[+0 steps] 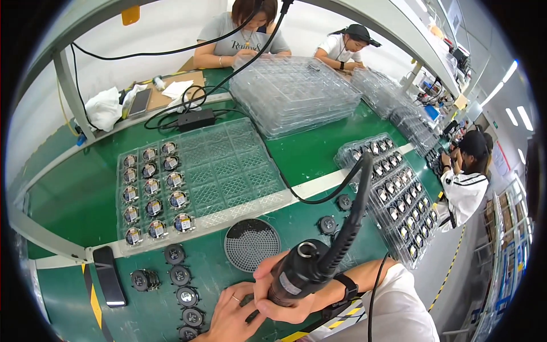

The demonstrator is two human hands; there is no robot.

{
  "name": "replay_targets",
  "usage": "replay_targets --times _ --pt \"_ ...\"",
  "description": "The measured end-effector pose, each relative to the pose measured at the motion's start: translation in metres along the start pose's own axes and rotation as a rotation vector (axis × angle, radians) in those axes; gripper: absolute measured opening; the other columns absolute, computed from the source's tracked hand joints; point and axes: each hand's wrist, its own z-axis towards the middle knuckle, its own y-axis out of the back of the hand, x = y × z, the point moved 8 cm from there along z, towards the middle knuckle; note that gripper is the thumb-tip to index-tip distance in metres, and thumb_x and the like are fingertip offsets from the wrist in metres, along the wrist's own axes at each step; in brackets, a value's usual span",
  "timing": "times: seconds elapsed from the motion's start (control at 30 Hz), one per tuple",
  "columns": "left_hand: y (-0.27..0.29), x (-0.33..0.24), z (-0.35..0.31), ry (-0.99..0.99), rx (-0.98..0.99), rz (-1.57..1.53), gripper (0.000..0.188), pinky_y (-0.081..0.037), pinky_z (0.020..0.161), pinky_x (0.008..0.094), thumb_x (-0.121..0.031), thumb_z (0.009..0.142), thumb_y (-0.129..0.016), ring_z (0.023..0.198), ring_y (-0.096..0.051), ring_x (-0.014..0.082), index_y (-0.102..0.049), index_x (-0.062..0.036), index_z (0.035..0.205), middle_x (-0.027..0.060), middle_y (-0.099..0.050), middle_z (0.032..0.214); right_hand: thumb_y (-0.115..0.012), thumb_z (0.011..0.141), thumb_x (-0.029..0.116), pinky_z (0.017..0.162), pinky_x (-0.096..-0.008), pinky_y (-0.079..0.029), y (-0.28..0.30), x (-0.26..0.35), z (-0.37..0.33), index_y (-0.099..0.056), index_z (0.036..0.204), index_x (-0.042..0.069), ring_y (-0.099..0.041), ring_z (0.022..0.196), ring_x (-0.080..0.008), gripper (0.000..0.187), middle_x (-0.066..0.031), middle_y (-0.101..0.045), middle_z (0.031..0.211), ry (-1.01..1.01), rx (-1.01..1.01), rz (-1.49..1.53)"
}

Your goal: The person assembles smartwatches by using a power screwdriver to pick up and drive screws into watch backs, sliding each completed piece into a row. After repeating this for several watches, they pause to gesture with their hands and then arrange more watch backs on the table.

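My right hand (285, 296) is wrapped round a black electric screwdriver (302, 273), whose thick cable leaves its top end. The tool's tip is hidden below the hand. Close against it, my left hand (232, 313) has its fingers bent and drawn together at the screwdriver's lower end; whatever they hold is covered. Left of that hand runs a column of black round parts (187, 296). A short stack of similar parts (145, 280) stands farther left. Just beyond my hands lies a round grey perforated dish (252, 245) with dark bits in it.
A clear tray (239, 165) holds round labelled parts in its left columns. Another filled tray (393, 194) slants at the right, near loose black parts (327, 224). A phone (108, 276) lies left. Stacked clear trays (296, 94) stand behind; several people sit beyond and at right.
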Motion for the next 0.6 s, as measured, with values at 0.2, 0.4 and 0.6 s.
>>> replay_targets --times 0.2,0.4,0.6 --pt "-0.002 0.002 -0.003 -0.033 0.016 0.044 0.054 -0.045 0.096 0.0520 -0.009 0.083 -0.076 0.115 -0.055 0.0441 -0.059 -0.0006 0.134 0.0210 -0.057 0.134 -0.073 0.084 -0.003 0.066 -0.0288 -0.048 -0.002 -0.005 -0.004 -0.045 0.123 -0.007 -0.059 0.067 -0.0125 0.048 -0.0055 -0.063 0.078 -0.004 0.034 0.009" --pt "-0.004 0.004 -0.006 -0.026 -0.001 0.056 0.068 -0.045 0.095 0.0522 -0.008 0.082 -0.077 0.115 -0.055 0.0446 -0.052 -0.0016 0.145 0.0217 -0.057 0.134 -0.078 0.082 0.000 0.072 -0.0316 -0.051 0.000 -0.013 -0.011 -0.054 0.115 -0.004 -0.062 0.079 -0.0144 0.041 -0.0071 -0.066 0.094 -0.086 -0.058 0.141" --pt "-0.005 0.008 -0.006 -0.032 0.016 0.023 0.072 -0.045 0.096 0.0522 -0.009 0.083 -0.076 0.117 -0.054 0.0446 -0.048 0.0000 0.148 0.0222 -0.056 0.135 -0.076 0.083 -0.002 0.069 -0.0302 -0.050 0.000 -0.014 -0.009 -0.050 0.121 -0.005 -0.061 0.075 -0.0132 0.046 -0.0065 -0.065 0.088 -0.068 -0.018 0.058"
